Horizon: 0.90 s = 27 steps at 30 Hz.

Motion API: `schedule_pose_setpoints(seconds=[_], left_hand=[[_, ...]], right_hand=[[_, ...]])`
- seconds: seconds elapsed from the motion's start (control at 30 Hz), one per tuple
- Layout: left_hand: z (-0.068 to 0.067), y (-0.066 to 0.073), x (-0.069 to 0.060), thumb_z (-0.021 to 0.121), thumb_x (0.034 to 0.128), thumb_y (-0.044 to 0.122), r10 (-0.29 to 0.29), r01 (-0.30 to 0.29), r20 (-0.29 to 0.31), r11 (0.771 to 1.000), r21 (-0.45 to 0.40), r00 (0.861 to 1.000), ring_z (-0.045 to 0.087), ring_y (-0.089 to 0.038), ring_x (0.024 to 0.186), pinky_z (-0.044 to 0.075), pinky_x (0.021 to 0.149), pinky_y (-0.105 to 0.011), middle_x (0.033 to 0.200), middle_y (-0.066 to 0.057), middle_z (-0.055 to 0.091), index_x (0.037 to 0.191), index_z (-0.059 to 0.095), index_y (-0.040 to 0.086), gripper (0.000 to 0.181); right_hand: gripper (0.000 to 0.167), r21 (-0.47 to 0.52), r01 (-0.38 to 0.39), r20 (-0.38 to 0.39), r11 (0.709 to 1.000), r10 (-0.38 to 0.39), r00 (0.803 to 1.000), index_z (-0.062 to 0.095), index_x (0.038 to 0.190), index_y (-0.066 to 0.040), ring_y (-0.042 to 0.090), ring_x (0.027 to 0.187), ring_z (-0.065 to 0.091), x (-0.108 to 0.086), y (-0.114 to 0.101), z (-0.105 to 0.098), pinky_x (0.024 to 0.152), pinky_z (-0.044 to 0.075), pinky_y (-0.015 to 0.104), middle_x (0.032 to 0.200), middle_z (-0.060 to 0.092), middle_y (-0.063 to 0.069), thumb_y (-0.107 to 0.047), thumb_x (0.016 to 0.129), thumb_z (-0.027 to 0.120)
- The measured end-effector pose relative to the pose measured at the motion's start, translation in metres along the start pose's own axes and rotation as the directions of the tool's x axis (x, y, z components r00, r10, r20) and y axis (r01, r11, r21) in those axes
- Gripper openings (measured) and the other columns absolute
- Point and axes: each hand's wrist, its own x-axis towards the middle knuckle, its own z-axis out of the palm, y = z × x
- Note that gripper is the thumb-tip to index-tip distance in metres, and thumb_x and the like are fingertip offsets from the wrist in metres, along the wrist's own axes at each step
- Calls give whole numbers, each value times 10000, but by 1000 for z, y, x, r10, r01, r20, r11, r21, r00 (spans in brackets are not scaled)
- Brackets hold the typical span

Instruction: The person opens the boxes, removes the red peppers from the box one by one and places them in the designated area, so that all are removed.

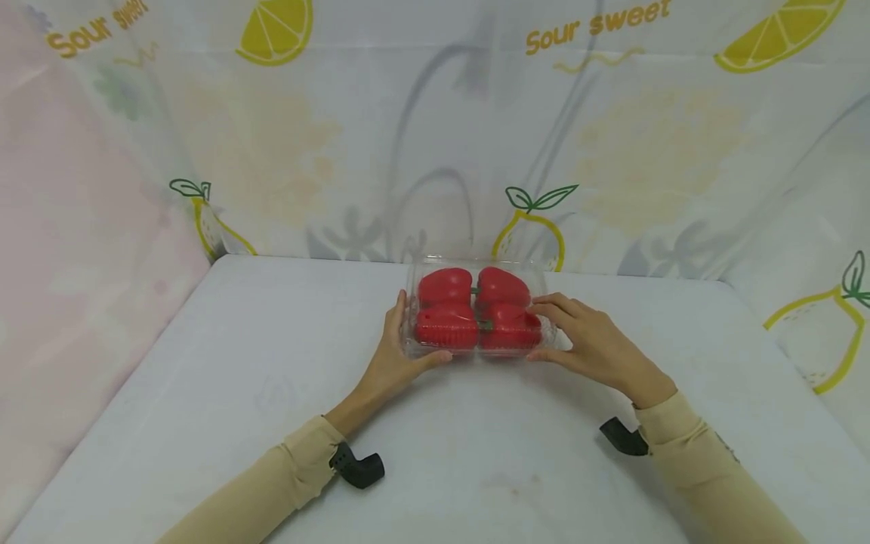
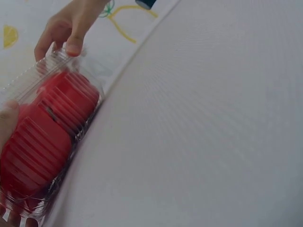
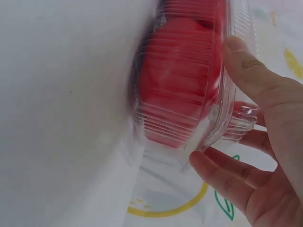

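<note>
A clear plastic box (image 1: 479,351) with a lid over it holds several red, pepper-like items (image 1: 445,325), set in two rows, at the middle of the table's far part. The left hand (image 1: 394,359) holds the box's left side, thumb at the near edge and fingers along the side. At the right end, the right hand (image 1: 598,344) grips the box between thumb and fingers. The right wrist view shows that hand (image 3: 270,123) with its thumb on the lid and fingertips at the corner. Only parts of the left hand (image 2: 7,120) show in the left wrist view.
A white table (image 1: 238,393) lies under the box. Behind it hangs a pale curtain (image 1: 435,136) printed with lemons and lettering. Black devices are strapped at the left wrist (image 1: 360,467) and the right wrist (image 1: 624,437).
</note>
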Motion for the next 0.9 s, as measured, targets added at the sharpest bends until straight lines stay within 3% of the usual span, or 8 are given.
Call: schedule_pose_setpoints(seconds=[0.27, 0.63, 0.9], left_hand=[[-1, -1, 1, 821, 680, 417, -4, 4, 7, 1000, -19, 1000, 206, -195, 1431, 266, 1115, -535, 1522, 30, 200, 1513, -22, 328, 1188], [1, -3, 0, 801, 696, 440, -4, 4, 1, 1000, -9, 1000, 210, -197, 1434, 284, 1105, -541, 1535, 48, 187, 1510, -25, 340, 1164], [1, -3, 0, 801, 705, 422, 2, -2, 9, 1000, -21, 1000, 202, -190, 1436, 260, 1119, -537, 1531, 48, 185, 1509, -22, 340, 1154]], right_hand=[[620, -73, 62, 52, 995, -59, 997, 580, 1204, -66, 215, 1011, 636, 3, 2, -2, 796, 553, 358, 1221, 563, 58, -374, 712, 796], [605, -174, 168, 36, 970, -165, 986, 580, 1197, -39, 235, 897, 682, 1, 1, -1, 727, 564, 358, 1198, 588, 117, -341, 717, 793], [638, -300, 216, 56, 929, -209, 976, 576, 1187, -4, 267, 870, 690, 1, -5, -1, 636, 565, 353, 1177, 618, 158, -324, 690, 818]])
